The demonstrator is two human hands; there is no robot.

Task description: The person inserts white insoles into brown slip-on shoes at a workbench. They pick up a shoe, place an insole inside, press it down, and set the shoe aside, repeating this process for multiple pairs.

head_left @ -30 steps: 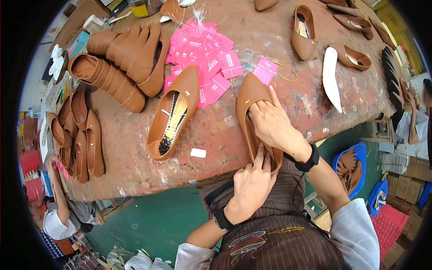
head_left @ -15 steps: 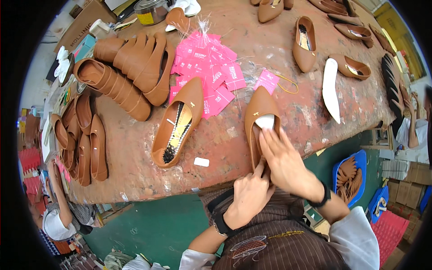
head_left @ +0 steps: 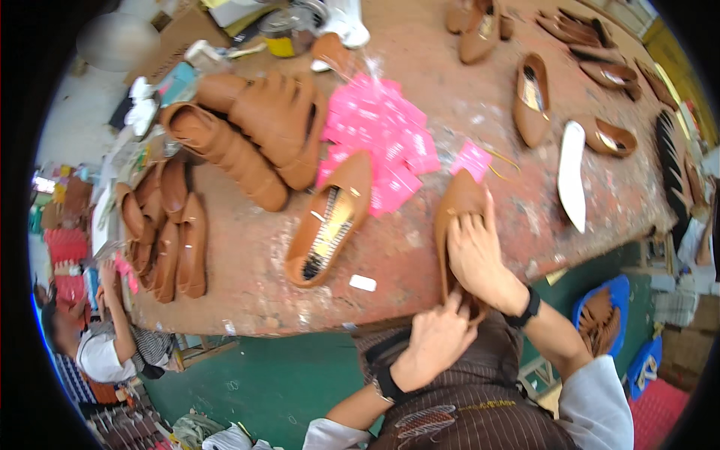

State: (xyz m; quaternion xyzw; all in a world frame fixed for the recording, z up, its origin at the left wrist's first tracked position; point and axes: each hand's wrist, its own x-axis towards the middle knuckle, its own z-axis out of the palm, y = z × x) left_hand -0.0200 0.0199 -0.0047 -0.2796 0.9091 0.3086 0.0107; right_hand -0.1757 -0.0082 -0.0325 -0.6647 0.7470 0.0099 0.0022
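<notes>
Where both hands press: pointed tan leather shoe (head_left: 457, 206), smooth.

The tan shoe (head_left: 455, 214) under the right hand (head_left: 474, 255) and left hand (head_left: 433, 346) appears to be smooth leather-like material with a low sheen. The second tan shoe (head_left: 330, 221) shows a glossy, lighter lining inside. The workbench (head_left: 480, 112) top is seen as rough, worn and stained, reddish-brown, with pale scuffed patches. The pink tags (head_left: 382, 135) look like thin paper or card, partly under shiny clear film. The white insole (head_left: 572, 174) is matt and smooth. The stacked uppers (head_left: 247, 142) look matt brown.
</notes>
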